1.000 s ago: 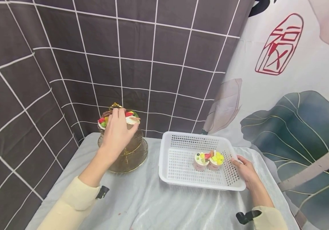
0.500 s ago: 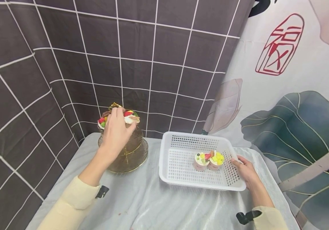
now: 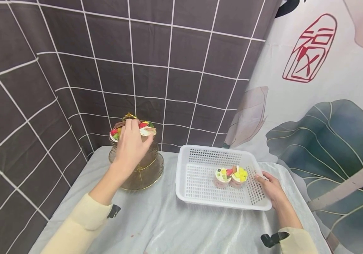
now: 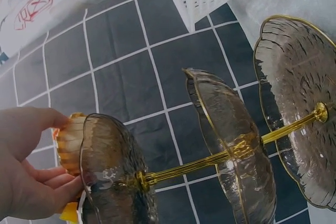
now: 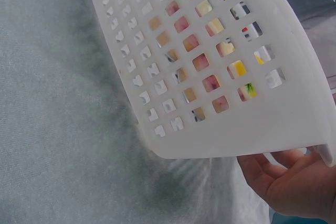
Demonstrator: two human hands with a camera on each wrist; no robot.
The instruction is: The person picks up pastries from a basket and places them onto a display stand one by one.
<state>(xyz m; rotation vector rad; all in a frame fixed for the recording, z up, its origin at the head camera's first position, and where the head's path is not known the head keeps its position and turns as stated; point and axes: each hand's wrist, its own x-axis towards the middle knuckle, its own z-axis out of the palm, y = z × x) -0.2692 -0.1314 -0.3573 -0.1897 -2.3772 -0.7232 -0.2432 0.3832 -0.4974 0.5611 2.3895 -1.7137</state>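
Observation:
My left hand is at the top tier of a tiered serving stand made of smoky glass with gold trim. Its thumb and fingers pinch a small dessert cup, which sits within the top bowl in the left wrist view. Cream and fruit toppings show around the hand in the head view; the fingers hide part of that tier. My right hand grips the right end of a white perforated basket. Inside the basket, two fruit-topped dessert cups stand side by side.
A pale cloth covers the table. Behind it hangs a dark cloth with a white grid. At the right is a white drape printed with leaves and a red seal.
The top of the stand and my left hand have shifted very slightly to the right. My right hand and the basket stay in place.

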